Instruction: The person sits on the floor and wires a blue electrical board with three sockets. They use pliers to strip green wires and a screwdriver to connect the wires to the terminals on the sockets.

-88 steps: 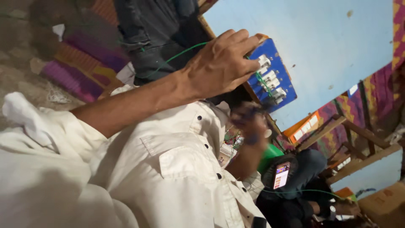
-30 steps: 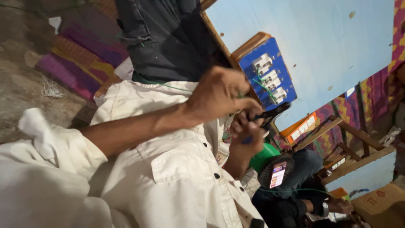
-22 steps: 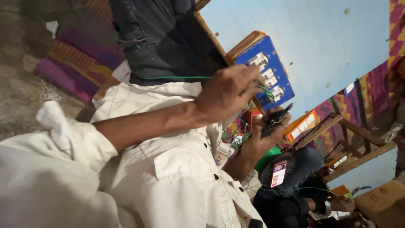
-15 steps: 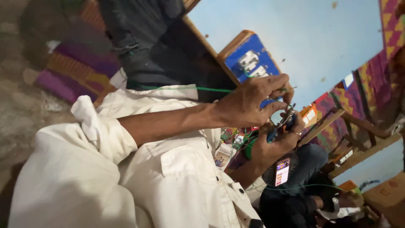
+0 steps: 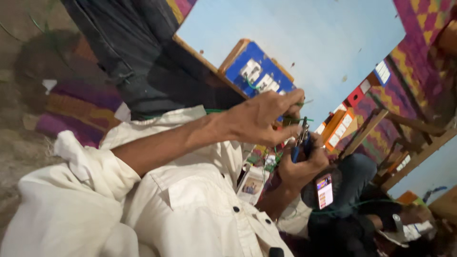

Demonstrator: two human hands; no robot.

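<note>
The left hand (image 5: pixel 259 116) pinches a thin green wire (image 5: pixel 301 119) between narrowed fingers (image 5: pixel 285 140), its sleeve rolled back on a cream shirt (image 5: pixel 157 209). Just below those fingers, the right hand (image 5: pixel 301 169) is wrapped around blue-handled pliers (image 5: pixel 301 143), whose metal tip points up and meets the wire at the left fingertips. Behind both hands stands a blue board with white switches (image 5: pixel 257 76), framed in wood. Right of the pliers hand sits another person (image 5: pixel 362 209), with a lit phone (image 5: pixel 324 190) just beside it. Further right is a wooden frame (image 5: pixel 404 157) against a patterned cloth (image 5: pixel 419 57).
</note>
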